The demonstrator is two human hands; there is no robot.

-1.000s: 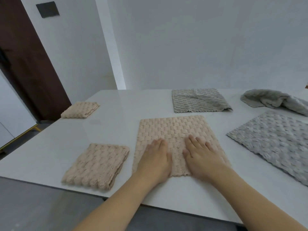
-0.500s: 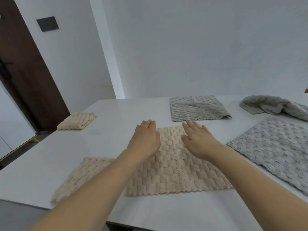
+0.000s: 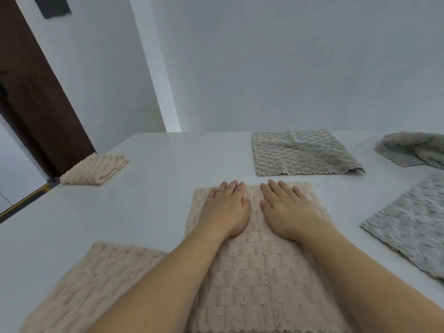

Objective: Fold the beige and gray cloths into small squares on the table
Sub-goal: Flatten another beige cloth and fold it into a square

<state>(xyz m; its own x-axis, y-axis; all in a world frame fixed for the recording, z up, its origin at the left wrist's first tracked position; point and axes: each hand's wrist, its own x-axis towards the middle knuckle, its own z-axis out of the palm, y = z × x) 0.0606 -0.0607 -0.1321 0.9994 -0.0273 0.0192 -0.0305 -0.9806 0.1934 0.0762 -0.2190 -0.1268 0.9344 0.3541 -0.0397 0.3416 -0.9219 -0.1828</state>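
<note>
A beige textured cloth point(image 3: 259, 280) lies flat on the white table point(image 3: 149, 195) in front of me. My left hand point(image 3: 225, 210) and my right hand point(image 3: 288, 210) rest side by side, palms down with straight fingers, on its far end. A folded beige cloth point(image 3: 91, 282) lies at the near left, and a smaller folded beige square point(image 3: 96, 169) sits at the far left edge. A folded gray cloth point(image 3: 300, 152) lies beyond my hands. A flat gray cloth point(image 3: 413, 224) lies at the right, and a crumpled gray cloth point(image 3: 413, 147) sits at the far right.
A white wall stands right behind the table's far edge. A dark brown door point(image 3: 28, 97) is at the left, past the table's left edge. Bare tabletop shows between the beige cloths at centre left.
Both hands slid away from me along the beige cloth, from its near edge to its far end, staying flat. My head moved closer and lower over the table.
</note>
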